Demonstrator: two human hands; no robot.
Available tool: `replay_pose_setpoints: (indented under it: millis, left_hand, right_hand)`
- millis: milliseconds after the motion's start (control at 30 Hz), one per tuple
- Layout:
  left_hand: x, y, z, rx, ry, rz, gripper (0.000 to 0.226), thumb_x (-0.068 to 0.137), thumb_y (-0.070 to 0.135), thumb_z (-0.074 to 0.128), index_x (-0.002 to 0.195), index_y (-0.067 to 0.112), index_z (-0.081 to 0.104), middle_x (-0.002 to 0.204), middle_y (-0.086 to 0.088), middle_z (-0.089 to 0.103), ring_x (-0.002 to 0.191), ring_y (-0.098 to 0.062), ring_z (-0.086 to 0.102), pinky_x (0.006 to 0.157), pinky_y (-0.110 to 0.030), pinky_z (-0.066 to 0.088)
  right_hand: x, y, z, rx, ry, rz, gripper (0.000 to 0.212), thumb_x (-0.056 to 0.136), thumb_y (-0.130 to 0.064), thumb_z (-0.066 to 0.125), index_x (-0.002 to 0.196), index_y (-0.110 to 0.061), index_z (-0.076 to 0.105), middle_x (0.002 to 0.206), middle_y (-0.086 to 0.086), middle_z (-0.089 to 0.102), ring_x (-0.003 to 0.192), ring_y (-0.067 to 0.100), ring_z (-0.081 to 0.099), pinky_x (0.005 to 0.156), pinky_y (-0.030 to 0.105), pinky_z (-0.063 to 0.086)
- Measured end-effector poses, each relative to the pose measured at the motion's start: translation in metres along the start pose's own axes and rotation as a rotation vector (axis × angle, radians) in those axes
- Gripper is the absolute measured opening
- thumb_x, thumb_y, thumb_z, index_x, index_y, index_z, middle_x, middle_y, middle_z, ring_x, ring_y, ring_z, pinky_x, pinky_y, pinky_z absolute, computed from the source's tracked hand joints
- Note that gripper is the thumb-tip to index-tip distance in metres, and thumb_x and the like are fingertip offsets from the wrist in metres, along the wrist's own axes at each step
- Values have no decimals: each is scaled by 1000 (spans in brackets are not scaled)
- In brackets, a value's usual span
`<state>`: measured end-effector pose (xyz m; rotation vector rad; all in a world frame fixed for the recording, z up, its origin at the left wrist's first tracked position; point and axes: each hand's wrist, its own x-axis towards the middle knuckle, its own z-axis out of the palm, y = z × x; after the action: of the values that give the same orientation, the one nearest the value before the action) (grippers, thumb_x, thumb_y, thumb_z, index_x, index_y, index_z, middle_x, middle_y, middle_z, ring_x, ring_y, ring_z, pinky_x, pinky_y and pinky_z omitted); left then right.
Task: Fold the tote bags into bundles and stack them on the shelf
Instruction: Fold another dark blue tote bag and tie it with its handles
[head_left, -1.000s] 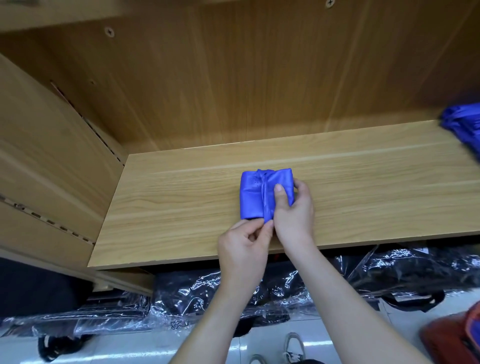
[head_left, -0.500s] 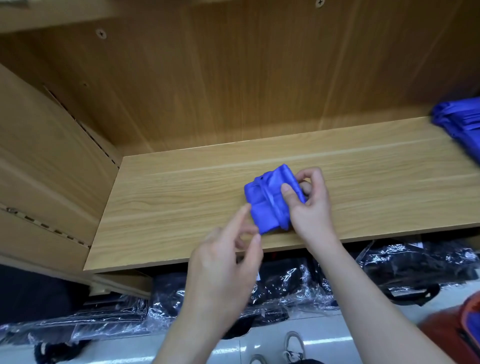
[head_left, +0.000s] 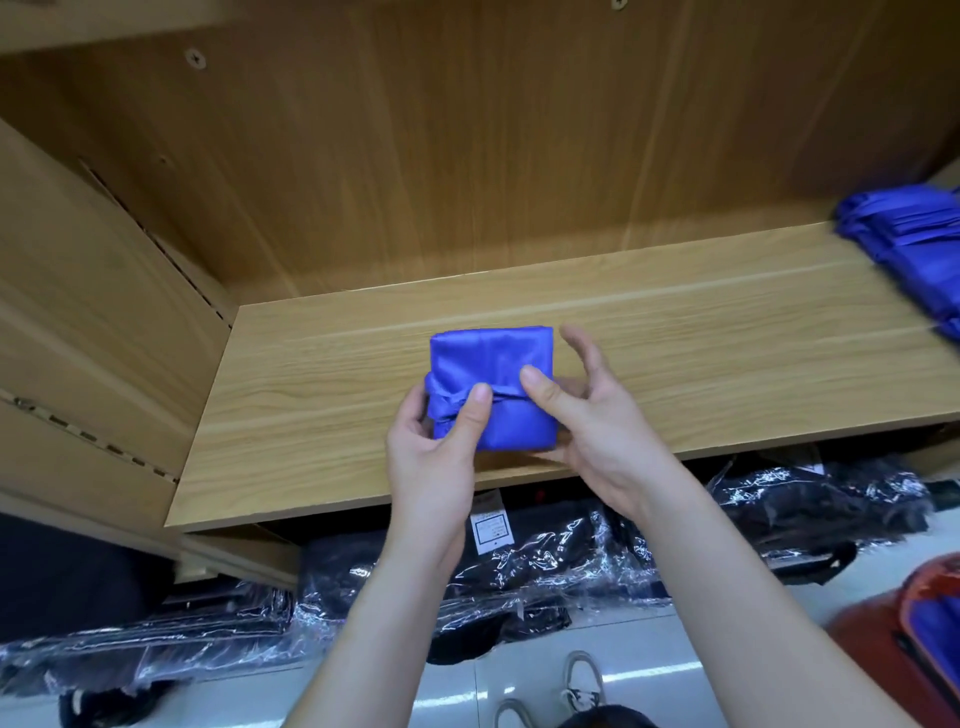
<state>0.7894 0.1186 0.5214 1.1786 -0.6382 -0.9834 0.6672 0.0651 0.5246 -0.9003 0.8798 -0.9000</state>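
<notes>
I see the square folded blue fabric tote bundle near the light wooden shelf's front edge. The left hand grips its left side and the right hand pinches its right, hiding the lower corners. A blurred pile of blue tote bags is cut off far right. Black plastic-wrapped goods lie below.
</notes>
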Motion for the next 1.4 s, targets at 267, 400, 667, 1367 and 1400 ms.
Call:
replay_pose_setpoints:
  millis: [267,400,667,1367,1400]
  left_hand:
    - [-10,-2,-23,76,-261,-133,35,70,17,78,102,8,69,100,-13,74,90,-20,69,77,-28,54]
    - [-16,7,-20,72,-313,-90,24,74,11,77,96,6,70,86,-5,76,76,-13,71,66,-21,54]
    - [-16,3,-11,572,-302,466,59,66,-22,63,92,29,74,94,18,73,92,0,64,83,-12,44]
    - [-41,-41,149,102,-468,-308,23,90,6,62,112,12,58,95,-6,75,81,-16,72,69,-26,57]
    - [-39,-45,160,116,-451,-293,20,91,4,61,110,11,59,92,-4,76,79,-14,72,69,-25,57]
  right_hand:
    - [-18,16,-15,-243,26,-236,24,84,-14,67,107,-14,67,105,6,73,96,21,68,89,39,55]
    - [-31,11,-24,-330,-71,-274,23,88,-8,66,109,-17,66,106,-2,73,99,12,66,86,27,52]
    - [-65,-18,-53,-593,-79,-27,72,79,-61,63,142,-47,33,114,5,63,99,21,64,86,30,55]
    - [-90,-55,-156,-50,407,-174,35,87,15,40,96,-19,44,92,13,61,83,21,60,84,41,56]
    - [-88,-59,-166,-116,411,-160,36,86,12,41,99,-21,45,94,10,62,83,19,60,83,37,57]
